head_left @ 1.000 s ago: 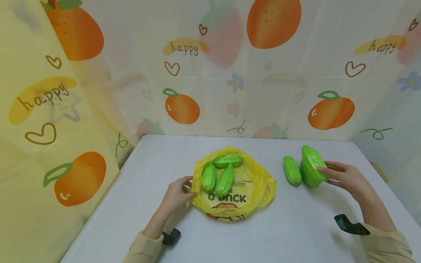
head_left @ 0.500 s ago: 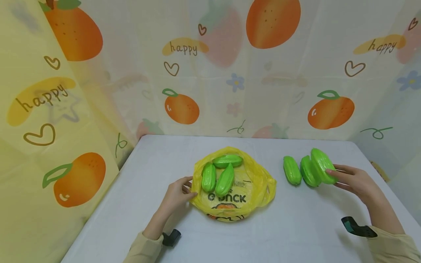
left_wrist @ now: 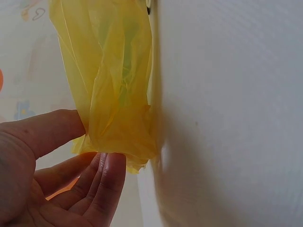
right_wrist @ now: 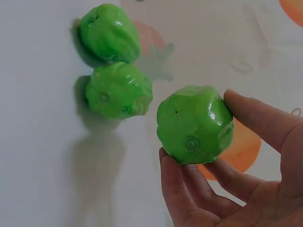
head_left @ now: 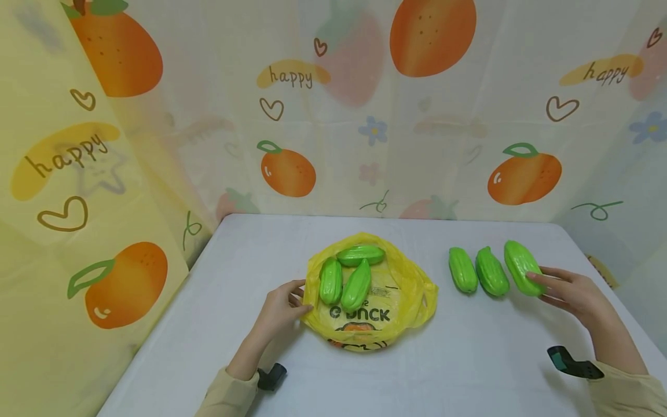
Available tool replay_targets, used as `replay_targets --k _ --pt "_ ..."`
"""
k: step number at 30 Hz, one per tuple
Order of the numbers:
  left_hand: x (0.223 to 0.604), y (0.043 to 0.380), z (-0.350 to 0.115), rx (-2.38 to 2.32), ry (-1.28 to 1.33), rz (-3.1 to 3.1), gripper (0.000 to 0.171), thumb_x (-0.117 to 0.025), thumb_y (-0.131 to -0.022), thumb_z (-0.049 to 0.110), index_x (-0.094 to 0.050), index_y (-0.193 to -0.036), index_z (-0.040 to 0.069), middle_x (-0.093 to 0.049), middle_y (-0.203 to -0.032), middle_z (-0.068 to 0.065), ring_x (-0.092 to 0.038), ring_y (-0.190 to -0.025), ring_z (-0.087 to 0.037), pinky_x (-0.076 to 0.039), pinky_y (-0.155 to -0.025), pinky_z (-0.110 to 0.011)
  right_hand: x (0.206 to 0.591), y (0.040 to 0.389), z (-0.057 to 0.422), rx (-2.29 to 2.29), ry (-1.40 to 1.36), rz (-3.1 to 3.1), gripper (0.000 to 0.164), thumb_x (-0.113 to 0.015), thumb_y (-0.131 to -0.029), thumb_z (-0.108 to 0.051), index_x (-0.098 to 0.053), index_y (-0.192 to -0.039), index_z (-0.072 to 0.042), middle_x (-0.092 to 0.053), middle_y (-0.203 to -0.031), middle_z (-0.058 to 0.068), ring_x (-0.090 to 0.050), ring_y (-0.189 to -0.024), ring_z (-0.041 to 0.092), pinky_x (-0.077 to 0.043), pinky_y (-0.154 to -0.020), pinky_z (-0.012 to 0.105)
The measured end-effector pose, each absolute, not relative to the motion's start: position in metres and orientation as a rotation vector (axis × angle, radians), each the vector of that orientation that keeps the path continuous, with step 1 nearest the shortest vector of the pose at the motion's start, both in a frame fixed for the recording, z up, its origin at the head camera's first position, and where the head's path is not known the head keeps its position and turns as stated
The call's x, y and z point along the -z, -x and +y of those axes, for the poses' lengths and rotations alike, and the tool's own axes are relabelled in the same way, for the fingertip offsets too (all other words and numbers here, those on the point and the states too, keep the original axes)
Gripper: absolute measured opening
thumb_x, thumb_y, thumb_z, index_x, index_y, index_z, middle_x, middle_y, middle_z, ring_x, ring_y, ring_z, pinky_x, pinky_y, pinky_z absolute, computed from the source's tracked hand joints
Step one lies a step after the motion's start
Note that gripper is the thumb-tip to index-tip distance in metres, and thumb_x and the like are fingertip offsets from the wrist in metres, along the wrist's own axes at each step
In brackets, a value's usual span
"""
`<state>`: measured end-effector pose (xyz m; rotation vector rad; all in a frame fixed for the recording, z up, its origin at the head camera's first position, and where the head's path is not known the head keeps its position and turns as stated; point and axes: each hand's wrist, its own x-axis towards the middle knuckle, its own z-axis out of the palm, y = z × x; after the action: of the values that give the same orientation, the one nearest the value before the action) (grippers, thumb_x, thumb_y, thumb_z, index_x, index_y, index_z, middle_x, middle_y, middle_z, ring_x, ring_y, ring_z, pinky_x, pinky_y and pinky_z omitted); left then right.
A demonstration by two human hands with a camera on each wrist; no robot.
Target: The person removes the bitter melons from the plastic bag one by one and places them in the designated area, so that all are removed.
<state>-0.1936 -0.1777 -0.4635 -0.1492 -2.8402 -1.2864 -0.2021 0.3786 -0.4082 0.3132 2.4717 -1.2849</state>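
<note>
My right hand (head_left: 570, 295) grips a glossy green ridged gourd (head_left: 521, 267) between thumb and fingers, at the right of the table. In the right wrist view the held gourd (right_wrist: 191, 127) shows its blunt end, off the table surface. Left of it two more such gourds lie side by side, a nearer gourd (head_left: 491, 272) and a farther gourd (head_left: 462, 270). My left hand (head_left: 283, 307) pinches the left rim of a yellow plastic bag (head_left: 401, 289), whose mouth is spread wide. Three green gourds (head_left: 356, 286) lie inside. The bag's side (left_wrist: 109, 71) hangs in folds in the left wrist view.
A white-covered table (head_left: 443, 370) carries everything. Behind and beside it hangs a curtain (head_left: 333, 162) printed with oranges. White tabletop separates the bag from the row of gourds. Each wrist wears a black camera mount (head_left: 573, 363).
My right hand has moved right and slightly toward me with its gourd, pulling away from the neighbouring gourd, which now lies on the table in full view. The left hand and bag stay put.
</note>
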Motion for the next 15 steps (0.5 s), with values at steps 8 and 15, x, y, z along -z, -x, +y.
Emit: replay_targets --k 8,15 --pt "0.465 0.194 -0.178 1.277 0.152 -2.843 0.054 -0.079 -0.074 0.011 -0.061 -0.124 0.007 -0.066 -0.096 -0.006 -0.059 -0.074 -0.011 -0.05 -0.063 -0.025 0.417 0.205 0.385 1.313 -0.363 2.44 0.093 -0.048 -0.093 -0.054 -0.011 -0.145 0.013 -0.014 -0.146 0.039 -0.05 -0.078 -0.009 -0.054 -0.074 0.021" --pt "0.466 0.194 -0.178 1.271 0.154 -2.84 0.054 -0.079 -0.074 0.011 -0.06 -0.124 0.007 -0.066 -0.095 -0.006 -0.06 -0.073 -0.011 -0.05 -0.064 -0.025 0.424 0.209 0.389 1.361 -0.437 2.389 0.095 -0.051 -0.091 -0.054 -0.009 -0.146 0.011 -0.004 -0.149 0.037 -0.044 -0.115 0.037 -0.054 -0.075 0.021"
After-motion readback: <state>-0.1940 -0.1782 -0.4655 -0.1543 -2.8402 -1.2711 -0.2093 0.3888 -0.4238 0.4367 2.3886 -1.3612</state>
